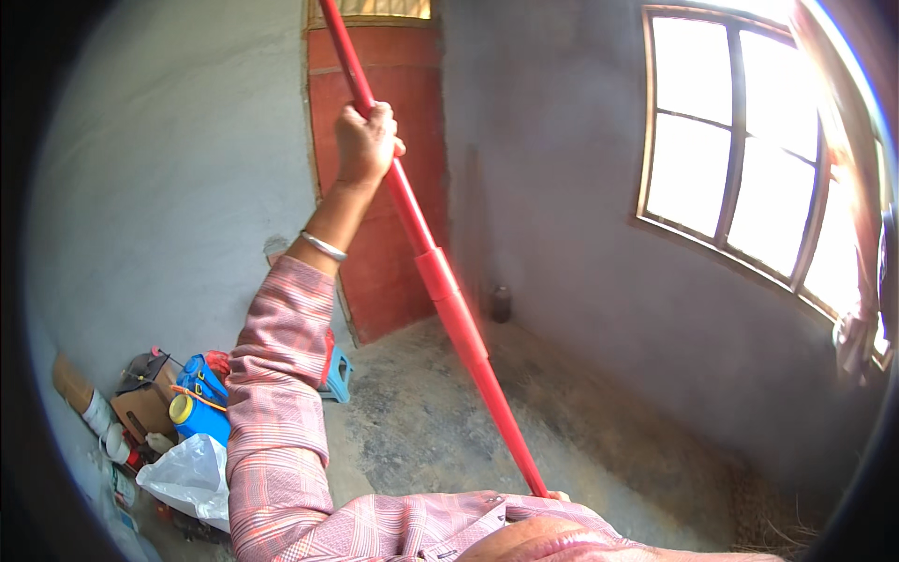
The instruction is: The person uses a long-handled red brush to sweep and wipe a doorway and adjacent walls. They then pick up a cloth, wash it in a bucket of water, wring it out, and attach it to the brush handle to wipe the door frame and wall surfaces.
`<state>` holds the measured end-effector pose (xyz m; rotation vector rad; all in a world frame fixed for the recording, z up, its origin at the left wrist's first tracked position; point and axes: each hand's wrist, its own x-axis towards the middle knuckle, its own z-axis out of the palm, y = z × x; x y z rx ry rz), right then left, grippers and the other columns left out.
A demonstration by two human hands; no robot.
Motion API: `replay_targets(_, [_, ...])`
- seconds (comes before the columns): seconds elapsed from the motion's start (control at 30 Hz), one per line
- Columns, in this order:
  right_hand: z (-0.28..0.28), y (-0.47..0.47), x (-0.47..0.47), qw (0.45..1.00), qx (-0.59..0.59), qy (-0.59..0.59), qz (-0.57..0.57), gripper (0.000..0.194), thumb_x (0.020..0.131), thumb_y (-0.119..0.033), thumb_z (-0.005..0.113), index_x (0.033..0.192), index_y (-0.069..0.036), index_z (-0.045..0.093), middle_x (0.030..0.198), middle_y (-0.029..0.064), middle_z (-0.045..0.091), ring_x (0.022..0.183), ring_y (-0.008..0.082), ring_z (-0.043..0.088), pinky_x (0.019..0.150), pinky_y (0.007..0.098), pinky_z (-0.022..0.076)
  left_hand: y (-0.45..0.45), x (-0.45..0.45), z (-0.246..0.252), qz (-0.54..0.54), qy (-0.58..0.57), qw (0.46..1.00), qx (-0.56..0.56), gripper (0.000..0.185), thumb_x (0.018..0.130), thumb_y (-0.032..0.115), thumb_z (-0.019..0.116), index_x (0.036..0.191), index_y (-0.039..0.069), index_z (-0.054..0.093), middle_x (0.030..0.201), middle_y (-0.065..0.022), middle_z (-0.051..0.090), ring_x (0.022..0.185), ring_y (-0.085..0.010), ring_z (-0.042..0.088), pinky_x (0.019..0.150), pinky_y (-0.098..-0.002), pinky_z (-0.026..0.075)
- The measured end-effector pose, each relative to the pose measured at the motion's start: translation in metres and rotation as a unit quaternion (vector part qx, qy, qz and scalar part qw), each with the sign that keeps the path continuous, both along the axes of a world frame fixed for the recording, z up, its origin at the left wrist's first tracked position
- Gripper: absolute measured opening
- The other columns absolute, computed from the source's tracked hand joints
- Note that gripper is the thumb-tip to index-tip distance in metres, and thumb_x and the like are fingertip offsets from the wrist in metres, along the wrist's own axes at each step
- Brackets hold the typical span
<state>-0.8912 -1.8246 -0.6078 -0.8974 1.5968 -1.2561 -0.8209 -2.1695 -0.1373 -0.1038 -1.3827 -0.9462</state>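
My left hand (pixel 370 140) is raised at the upper middle of the head view, its fingers wrapped round a long red pole (pixel 460 323). A silver bangle (pixel 324 246) circles that wrist, above a pink plaid sleeve (pixel 281 393). The pole runs slantwise from the top edge down to my chest and has thicker sleeve joints along its middle. At its lower end a small part of my right hand (pixel 558 496) shows against the pole; the rest of it is hidden behind my shirt. The pole's upper end lies beyond the picture.
A red door (pixel 383 175) stands in the left wall beside the corner. At right is a barred window (pixel 730 147) with a curtain (pixel 853 211). Along the left wall lie a blue sprayer tank (pixel 204 418), cardboard, a white plastic bag (pixel 188 474) and a blue stool (pixel 338 376). A dark jar (pixel 501 304) sits in the corner.
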Motion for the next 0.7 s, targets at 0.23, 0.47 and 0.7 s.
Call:
replay_targets(0.23, [-0.005,-0.189,-0.085,0.997,-0.037,0.027,0.059,0.039,0.076,-0.026,0.074,0.102,0.000,0.062,0.080,-0.0005,0.062,0.070,0.0084,0.055,0.065,0.0246,0.0460,-0.140,-0.085,-0.029,-0.030,0.001,1.000,0.005,0.018,0.089,0.015,0.051,0.079,0.002,0.045,0.054,-0.0015,0.046,0.037,-0.0120,0.047,0.033,-0.0272,0.042])
replay_targets(0.47, [0.005,-0.331,-0.160,0.998,-0.063,0.018,0.023,0.038,0.076,-0.027,0.074,0.101,0.000,0.062,0.078,0.0003,0.062,0.069,0.0092,0.056,0.063,0.0250,0.0460,-0.268,-0.194,-0.020,-0.115,0.017,0.993,0.013,0.017,0.089,0.014,0.052,0.086,0.001,0.042,0.057,-0.0024,0.044,0.037,-0.0108,0.043,0.031,-0.0268,0.041])
replay_targets(0.7, [-0.021,-0.425,-0.239,0.993,-0.104,-0.023,-0.050,0.038,0.075,-0.027,0.074,0.099,-0.001,0.062,0.076,0.0010,0.063,0.067,0.0101,0.057,0.062,0.0255,0.0460,-0.371,-0.301,-0.008,-0.193,-0.027,0.980,-0.038,0.020,0.090,0.020,0.052,0.078,0.007,0.042,0.054,-0.0009,0.044,0.040,-0.0109,0.044,0.038,-0.0263,0.038])
